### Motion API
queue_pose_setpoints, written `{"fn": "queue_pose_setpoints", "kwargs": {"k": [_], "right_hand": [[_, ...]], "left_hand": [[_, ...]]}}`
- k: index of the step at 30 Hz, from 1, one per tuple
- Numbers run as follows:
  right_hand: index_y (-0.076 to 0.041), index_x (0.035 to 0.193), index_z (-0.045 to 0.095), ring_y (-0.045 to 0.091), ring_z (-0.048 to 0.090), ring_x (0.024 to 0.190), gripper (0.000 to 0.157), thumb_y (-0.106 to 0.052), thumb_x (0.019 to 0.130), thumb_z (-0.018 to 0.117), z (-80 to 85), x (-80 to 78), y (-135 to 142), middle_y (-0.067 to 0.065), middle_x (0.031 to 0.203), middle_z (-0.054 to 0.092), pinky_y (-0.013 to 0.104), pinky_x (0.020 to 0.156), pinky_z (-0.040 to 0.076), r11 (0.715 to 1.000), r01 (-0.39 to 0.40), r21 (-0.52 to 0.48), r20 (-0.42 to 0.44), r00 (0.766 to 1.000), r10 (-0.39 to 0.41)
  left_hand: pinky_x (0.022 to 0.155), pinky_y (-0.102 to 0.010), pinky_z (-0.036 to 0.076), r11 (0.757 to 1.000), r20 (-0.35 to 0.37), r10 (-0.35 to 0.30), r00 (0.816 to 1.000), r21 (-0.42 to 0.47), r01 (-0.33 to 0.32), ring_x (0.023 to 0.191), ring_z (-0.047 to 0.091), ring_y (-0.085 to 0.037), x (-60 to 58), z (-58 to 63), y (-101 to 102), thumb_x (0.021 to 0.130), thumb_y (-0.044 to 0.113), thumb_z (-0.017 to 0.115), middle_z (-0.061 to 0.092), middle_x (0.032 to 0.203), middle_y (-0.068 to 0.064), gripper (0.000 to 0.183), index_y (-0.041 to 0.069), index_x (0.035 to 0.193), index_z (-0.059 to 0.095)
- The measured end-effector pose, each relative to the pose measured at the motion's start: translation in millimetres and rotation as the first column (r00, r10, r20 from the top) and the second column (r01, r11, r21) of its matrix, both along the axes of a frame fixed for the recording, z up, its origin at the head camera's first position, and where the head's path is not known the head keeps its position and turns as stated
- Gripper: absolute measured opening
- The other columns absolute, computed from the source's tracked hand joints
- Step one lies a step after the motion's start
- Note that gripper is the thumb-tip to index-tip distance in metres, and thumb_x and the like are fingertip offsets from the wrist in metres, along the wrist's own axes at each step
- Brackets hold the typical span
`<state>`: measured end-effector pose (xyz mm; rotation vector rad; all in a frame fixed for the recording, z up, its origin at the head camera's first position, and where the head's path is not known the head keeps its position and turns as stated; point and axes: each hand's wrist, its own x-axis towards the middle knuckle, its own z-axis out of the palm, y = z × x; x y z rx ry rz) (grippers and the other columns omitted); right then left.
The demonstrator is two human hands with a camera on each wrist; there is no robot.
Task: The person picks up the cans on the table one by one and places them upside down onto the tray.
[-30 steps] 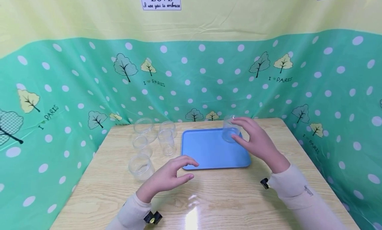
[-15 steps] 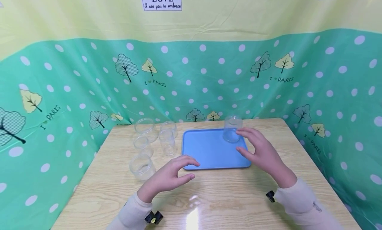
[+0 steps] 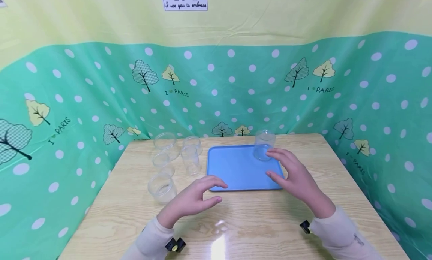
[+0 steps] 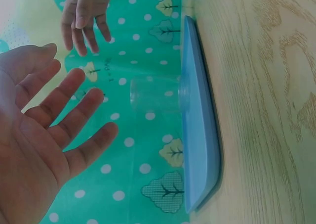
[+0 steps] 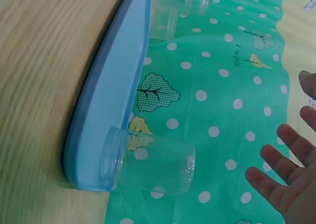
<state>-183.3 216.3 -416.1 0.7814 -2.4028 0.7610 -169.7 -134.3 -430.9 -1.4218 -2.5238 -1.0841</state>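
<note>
A clear plastic jar (image 3: 264, 144) stands upright at the back right of a blue tray (image 3: 236, 174). My right hand (image 3: 295, 177) hovers at the tray's right side, fingers spread and holding nothing; in the right wrist view a gap shows between its fingers and the jar (image 5: 153, 159). Over the tray's front left corner, my left hand (image 3: 192, 198) is held in the air with relaxed fingers and nothing in it. The left wrist view shows its palm and spread fingers (image 4: 84, 115), apart from the tray (image 4: 202, 130).
Left of the tray several clear containers stand on the wooden table (image 3: 236, 226): a wide jar (image 3: 162, 189) in front, a small one (image 3: 163, 164), a tall narrow one (image 3: 191, 160) and others behind. A polka-dot curtain (image 3: 233, 91) encloses the back and sides.
My right hand has let go of the clear jar and drawn back to the right and toward me. The jar stays on the tray; my left hand is nearly still.
</note>
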Motion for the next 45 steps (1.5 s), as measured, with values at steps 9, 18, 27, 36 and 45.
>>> {"fn": "queue_pose_setpoints", "kwargs": {"k": [9, 18, 27, 36, 45], "right_hand": [[-0.021, 0.138, 0.051, 0.017, 0.043, 0.133, 0.062, -0.028, 0.082, 0.077, -7.2, 1.5, -3.6, -0.004, 0.141, 0.048, 0.031, 0.108, 0.041, 1.000, 0.004, -0.004, 0.046, 0.999, -0.004], [-0.026, 0.140, 0.049, 0.016, 0.044, 0.132, 0.064, -0.028, 0.082, 0.077, -8.2, 2.2, -6.3, -0.005, 0.141, 0.048, 0.025, 0.108, 0.039, 1.000, -0.026, -0.011, 0.035, 0.999, 0.027], [-0.027, 0.140, 0.048, 0.017, 0.045, 0.131, 0.065, -0.028, 0.082, 0.077, -8.4, 0.0, -8.5, -0.004, 0.140, 0.048, 0.023, 0.109, 0.037, 0.999, -0.053, -0.008, -0.013, 0.999, 0.053], [-0.024, 0.139, 0.049, 0.018, 0.045, 0.130, 0.065, -0.027, 0.081, 0.078, -7.7, 1.2, -9.4, -0.002, 0.140, 0.050, 0.019, 0.110, 0.034, 0.998, -0.066, -0.001, -0.044, 0.997, 0.065], [-0.023, 0.139, 0.050, 0.018, 0.046, 0.130, 0.065, -0.028, 0.081, 0.078, -7.6, -1.7, -10.1, -0.002, 0.139, 0.050, 0.022, 0.109, 0.036, 0.996, -0.084, 0.025, -0.064, 0.994, 0.086]], "left_hand": [[0.099, -0.031, 0.048, 1.000, 0.023, 0.000, 1.000, 0.002, 0.000, 0.119, 0.052, -0.005, -0.5, 1.3, 0.9, 0.093, 0.022, 0.065, 0.057, 0.125, 0.013, 0.037, 0.032, 0.128, 0.054], [0.101, -0.030, 0.047, 1.000, 0.003, 0.011, 1.000, -0.030, -0.010, 0.120, 0.051, -0.005, -0.1, 2.7, 0.5, 0.094, 0.027, 0.063, 0.056, 0.126, 0.015, 0.036, 0.032, 0.128, 0.054], [0.098, -0.030, 0.048, 0.998, 0.004, 0.023, 1.000, -0.053, -0.022, 0.121, 0.050, -0.004, -0.8, 3.4, -0.2, 0.094, 0.027, 0.063, 0.054, 0.126, 0.017, 0.037, 0.034, 0.128, 0.053], [0.101, -0.029, 0.047, 0.997, -0.003, 0.017, 1.000, -0.073, -0.017, 0.121, 0.050, -0.004, -0.2, 3.2, 0.7, 0.095, 0.033, 0.061, 0.055, 0.126, 0.017, 0.034, 0.032, 0.128, 0.053], [0.097, -0.028, 0.048, 0.999, -0.005, 0.016, 1.000, -0.043, -0.016, 0.119, 0.051, -0.005, -1.4, 3.2, -1.5, 0.094, 0.030, 0.062, 0.055, 0.126, 0.016, 0.035, 0.032, 0.128, 0.053]]}}
